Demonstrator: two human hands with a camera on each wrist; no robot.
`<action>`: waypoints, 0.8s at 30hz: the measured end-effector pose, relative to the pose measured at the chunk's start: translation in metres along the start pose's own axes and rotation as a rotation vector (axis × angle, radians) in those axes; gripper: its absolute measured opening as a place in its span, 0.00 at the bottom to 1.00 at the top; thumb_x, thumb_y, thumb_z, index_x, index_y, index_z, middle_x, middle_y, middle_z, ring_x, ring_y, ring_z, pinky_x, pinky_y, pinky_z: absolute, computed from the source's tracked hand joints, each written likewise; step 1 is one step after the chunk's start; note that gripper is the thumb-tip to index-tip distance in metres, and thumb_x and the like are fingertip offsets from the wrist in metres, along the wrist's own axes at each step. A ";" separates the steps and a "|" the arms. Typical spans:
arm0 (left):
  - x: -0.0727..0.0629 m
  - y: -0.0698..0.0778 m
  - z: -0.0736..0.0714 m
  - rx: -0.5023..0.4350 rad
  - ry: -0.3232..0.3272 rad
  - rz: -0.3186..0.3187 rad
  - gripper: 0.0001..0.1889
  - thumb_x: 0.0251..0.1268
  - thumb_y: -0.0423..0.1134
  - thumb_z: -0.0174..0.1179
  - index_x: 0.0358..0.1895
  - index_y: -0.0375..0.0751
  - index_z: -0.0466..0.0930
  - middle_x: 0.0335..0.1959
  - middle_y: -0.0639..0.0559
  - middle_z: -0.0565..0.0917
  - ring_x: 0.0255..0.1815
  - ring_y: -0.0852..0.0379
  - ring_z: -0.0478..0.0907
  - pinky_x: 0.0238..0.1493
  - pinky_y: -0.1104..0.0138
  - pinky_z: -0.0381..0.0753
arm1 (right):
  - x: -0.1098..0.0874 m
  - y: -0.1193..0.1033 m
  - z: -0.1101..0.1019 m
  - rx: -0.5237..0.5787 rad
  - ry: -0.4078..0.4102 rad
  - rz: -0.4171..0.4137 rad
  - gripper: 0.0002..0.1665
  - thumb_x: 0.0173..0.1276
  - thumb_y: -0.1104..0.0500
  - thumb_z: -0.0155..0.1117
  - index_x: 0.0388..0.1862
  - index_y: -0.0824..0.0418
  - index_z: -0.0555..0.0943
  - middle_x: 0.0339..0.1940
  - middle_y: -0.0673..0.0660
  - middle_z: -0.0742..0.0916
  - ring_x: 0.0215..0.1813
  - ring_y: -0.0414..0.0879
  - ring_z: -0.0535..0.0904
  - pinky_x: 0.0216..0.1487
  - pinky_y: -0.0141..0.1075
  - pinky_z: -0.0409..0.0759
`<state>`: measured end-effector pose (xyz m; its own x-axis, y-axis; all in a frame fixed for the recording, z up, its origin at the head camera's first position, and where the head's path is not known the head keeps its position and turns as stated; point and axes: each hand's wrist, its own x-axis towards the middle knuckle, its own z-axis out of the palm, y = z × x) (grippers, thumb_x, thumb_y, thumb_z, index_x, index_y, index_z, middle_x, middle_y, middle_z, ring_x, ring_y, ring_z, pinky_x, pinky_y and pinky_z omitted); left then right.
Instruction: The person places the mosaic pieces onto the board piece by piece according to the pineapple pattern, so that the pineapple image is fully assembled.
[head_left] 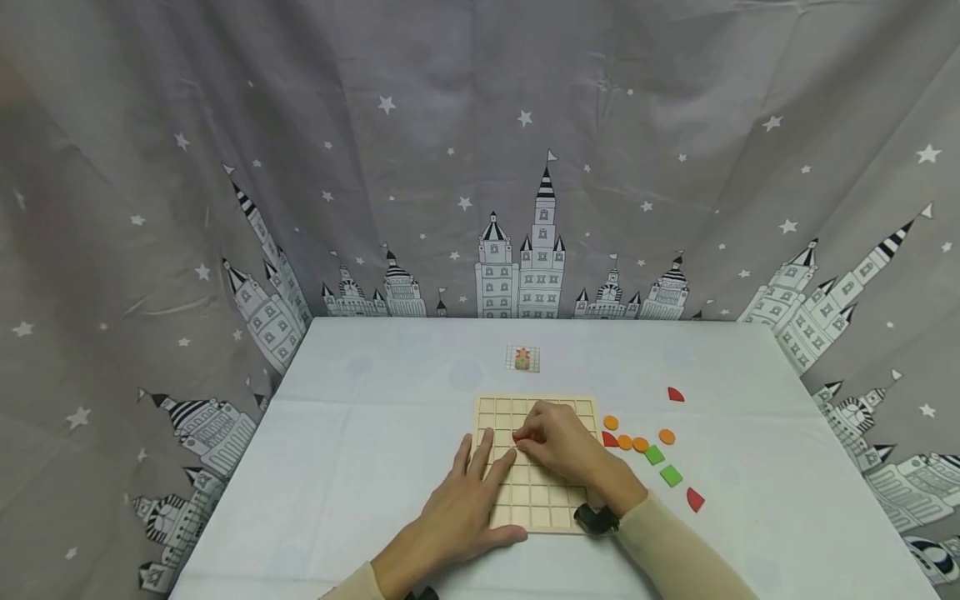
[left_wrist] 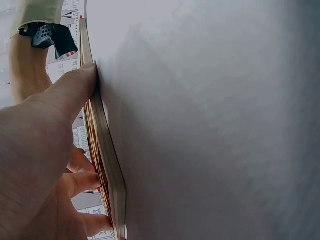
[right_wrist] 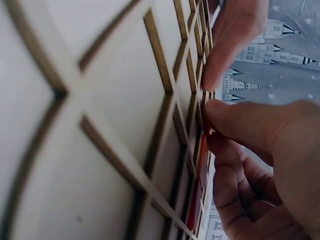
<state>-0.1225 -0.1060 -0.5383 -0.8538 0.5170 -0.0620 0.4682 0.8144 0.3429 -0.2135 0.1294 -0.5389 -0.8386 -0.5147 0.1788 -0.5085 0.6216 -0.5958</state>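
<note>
A pale wooden grid board (head_left: 540, 507) lies flat on the white table. Thumb and index finger of my right hand (head_left: 561, 443) pinch a small red piece (head_left: 516, 436) at the board's upper middle; the fingers partly hide its shape. In the right wrist view, a red-orange piece (right_wrist: 202, 160) and a dark red piece (right_wrist: 193, 207) sit in the grid below those fingertips. My left hand (head_left: 461, 510) rests with fingers spread over the board's left side, its thumb at the near edge. The left wrist view shows that thumb against the board's side edge (left_wrist: 116, 190).
Right of the board lie several orange discs (head_left: 667, 437), green squares (head_left: 671, 476) and red quarter-circles (head_left: 695, 499). A small pattern card (head_left: 522, 358) with a printed grid lies beyond the board. A grey curtain (head_left: 420, 167) with castles and stars hangs behind the table.
</note>
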 end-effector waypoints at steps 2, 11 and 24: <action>0.000 0.000 0.000 0.001 -0.001 0.002 0.61 0.70 0.79 0.73 0.95 0.45 0.63 0.96 0.24 0.54 0.93 0.11 0.55 0.75 0.32 0.87 | 0.000 0.000 0.001 0.003 0.008 0.014 0.04 0.77 0.62 0.84 0.48 0.58 1.00 0.45 0.49 0.94 0.46 0.38 0.87 0.50 0.33 0.86; 0.000 0.000 0.000 0.006 -0.003 0.003 0.61 0.70 0.78 0.73 0.95 0.45 0.63 0.96 0.24 0.54 0.93 0.12 0.55 0.75 0.32 0.87 | 0.002 -0.002 0.004 0.023 0.063 0.079 0.03 0.76 0.64 0.84 0.42 0.56 0.99 0.44 0.49 0.92 0.44 0.39 0.85 0.47 0.32 0.84; 0.000 0.001 0.000 0.007 -0.009 -0.013 0.60 0.70 0.78 0.73 0.95 0.47 0.64 0.97 0.26 0.54 0.94 0.14 0.55 0.74 0.34 0.89 | 0.000 0.001 0.002 0.014 0.074 0.056 0.03 0.77 0.62 0.84 0.45 0.59 1.00 0.43 0.49 0.90 0.44 0.40 0.83 0.46 0.31 0.82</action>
<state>-0.1224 -0.1050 -0.5376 -0.8577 0.5087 -0.0743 0.4588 0.8227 0.3358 -0.2137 0.1293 -0.5410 -0.8782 -0.4339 0.2013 -0.4577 0.6400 -0.6171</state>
